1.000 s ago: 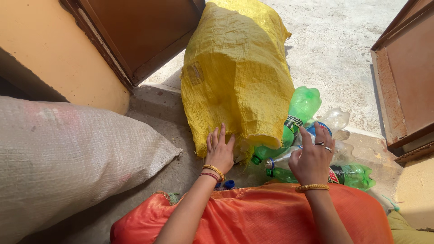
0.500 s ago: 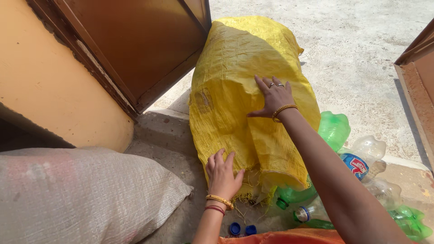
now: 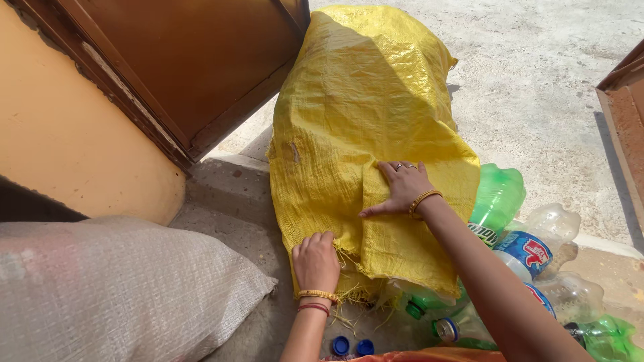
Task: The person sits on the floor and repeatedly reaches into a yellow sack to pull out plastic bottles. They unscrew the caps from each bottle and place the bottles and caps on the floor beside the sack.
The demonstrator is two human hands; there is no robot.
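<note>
A bulging yellow woven sack (image 3: 362, 100) lies on the ground with its open frayed mouth toward me. My left hand (image 3: 315, 263) grips the lower edge of that mouth, fingers curled around the fabric. My right hand (image 3: 400, 188) lies flat on top of the sack near the mouth, fingers spread, pressing the fabric. Plastic bottles spill from the mouth to the right: a green bottle (image 3: 498, 198) and a clear bottle with a blue label (image 3: 533, 245). Two blue caps (image 3: 353, 346) lie on the ground below my left wrist.
A large white woven sack (image 3: 114, 288) fills the lower left. A brown metal door (image 3: 194, 67) and an orange wall (image 3: 60, 134) stand at the left. Another brown door edge (image 3: 624, 114) is at the right. Concrete ground (image 3: 537, 80) lies beyond.
My right hand left the bottles, reached onto the top of the sack, then slid back toward the mouth. My left hand went from flat on the sack's edge to gripping it.
</note>
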